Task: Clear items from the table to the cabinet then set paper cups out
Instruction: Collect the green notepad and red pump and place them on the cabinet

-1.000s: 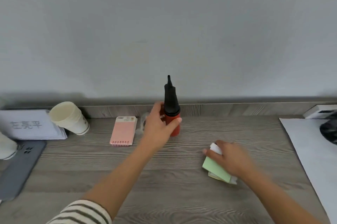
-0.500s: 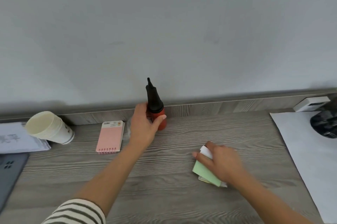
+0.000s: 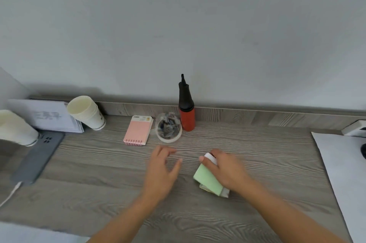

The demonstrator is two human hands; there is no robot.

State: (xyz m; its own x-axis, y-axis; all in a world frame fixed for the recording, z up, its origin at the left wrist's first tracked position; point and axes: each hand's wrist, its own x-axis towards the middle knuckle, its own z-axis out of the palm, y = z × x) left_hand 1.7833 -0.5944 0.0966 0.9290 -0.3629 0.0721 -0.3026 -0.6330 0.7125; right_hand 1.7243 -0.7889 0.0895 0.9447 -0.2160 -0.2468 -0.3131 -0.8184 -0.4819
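Clasped the green note pad stack [image 3: 207, 180] on the table [image 3: 99, 183] with curled fingers of the right hand [image 3: 227, 169], hovered the left hand [image 3: 164, 171] open and empty beside it, and judged the stack light, papery, prone to shear apart, best pinched across its full thickness.

paper [image 3: 49, 116] print blurred, notepad [image 3: 137, 130] label illegible

Plain grey wall [image 3: 178, 25] behind wood-grain table [image 3: 95, 187] w/ raised back lip [image 3: 257, 117]; soft even light, faint shadow along wall btm.
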